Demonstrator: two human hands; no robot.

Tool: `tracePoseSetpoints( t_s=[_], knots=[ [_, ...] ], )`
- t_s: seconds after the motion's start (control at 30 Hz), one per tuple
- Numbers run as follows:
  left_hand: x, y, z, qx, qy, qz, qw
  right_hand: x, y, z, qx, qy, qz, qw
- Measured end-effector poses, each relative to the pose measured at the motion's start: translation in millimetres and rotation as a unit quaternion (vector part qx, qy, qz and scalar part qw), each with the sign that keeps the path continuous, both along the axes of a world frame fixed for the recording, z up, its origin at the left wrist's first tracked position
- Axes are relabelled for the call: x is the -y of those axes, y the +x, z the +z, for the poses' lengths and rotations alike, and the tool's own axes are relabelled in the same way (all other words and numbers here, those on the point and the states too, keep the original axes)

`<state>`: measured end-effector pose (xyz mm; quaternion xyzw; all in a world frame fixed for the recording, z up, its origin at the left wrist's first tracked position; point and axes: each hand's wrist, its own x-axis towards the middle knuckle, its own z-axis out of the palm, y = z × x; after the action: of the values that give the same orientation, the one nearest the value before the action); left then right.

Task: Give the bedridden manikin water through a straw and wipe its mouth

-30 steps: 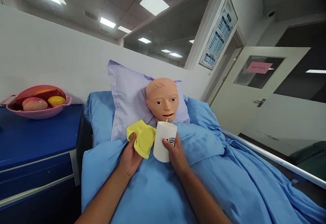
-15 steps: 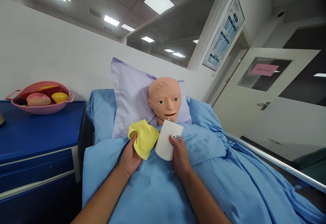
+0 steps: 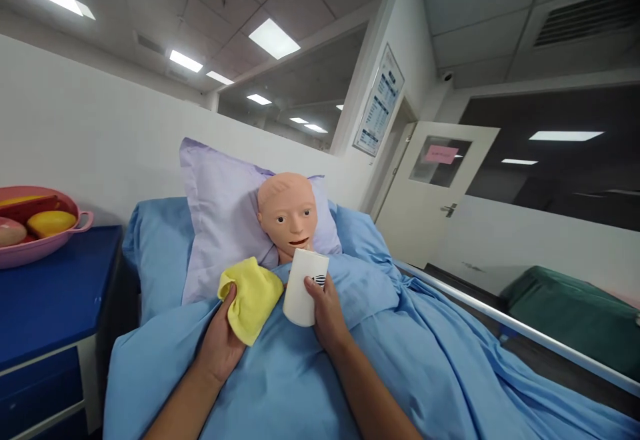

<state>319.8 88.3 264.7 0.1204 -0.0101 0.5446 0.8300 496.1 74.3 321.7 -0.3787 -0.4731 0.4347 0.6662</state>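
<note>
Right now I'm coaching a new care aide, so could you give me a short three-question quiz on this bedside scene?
1. True or false: the right hand holds the white cup just below the chin of the manikin.
2. What does the left hand grip? A) a spoon B) a yellow cloth C) a syringe
3. Fill in: the pink bowl of fruit stands on the ____ cabinet beside the bed.

Key: 1 true; 2 B; 3 blue.
</note>
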Motion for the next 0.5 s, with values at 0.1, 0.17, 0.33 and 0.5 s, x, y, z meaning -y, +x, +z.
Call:
tracePoseSetpoints(
  t_s=[0.1, 0.17, 0.33, 0.5],
  knots=[
    [-3.3, -1.0, -5.9, 0.017, 0.027, -0.022, 0.999, -1.3, 0.4, -1.1, -0.005, 0.002, -0.011, 1.0],
    [-4.2, -1.6, -7.7, 0.012, 0.023, -0.021, 0.999, -0.6, -1.6, -1.7, 0.0, 0.006, -0.014, 1.0],
    [-2.4, -2.4, -5.0, -0.015, 0.021, -0.023, 0.999, 1.5, -4.5, -2.3, 0.013, 0.015, -0.005, 1.0],
    [-1.8, -2.4, -3.6, 0.02, 0.069, -0.049, 0.996, -0.7, -3.1, -4.5, 0.013, 0.032, 0.004, 0.999]
  ],
)
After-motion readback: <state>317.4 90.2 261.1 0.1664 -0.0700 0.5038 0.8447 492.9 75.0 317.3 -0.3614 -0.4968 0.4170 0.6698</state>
